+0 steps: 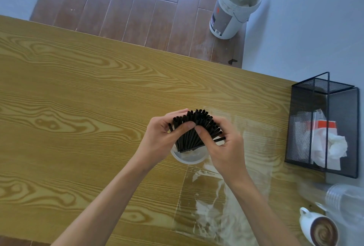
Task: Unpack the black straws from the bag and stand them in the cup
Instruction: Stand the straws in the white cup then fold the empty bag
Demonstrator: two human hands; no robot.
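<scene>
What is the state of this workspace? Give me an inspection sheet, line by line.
Surface: wood-grain table, bare on the left side.
Job's things: black straws bunched, lower ends inside the clear cup; empty clear bag lies flat on the table, near the person.
Clutter: black mesh holder with tissues at the right edge; stack of clear cups; white mug of coffee.
Hands: left hand and right hand both grip the straw bunch above the cup.
Cables: nothing seen.
Surroundings: plank floor beyond the table; white bucket standing by the wall.
</scene>
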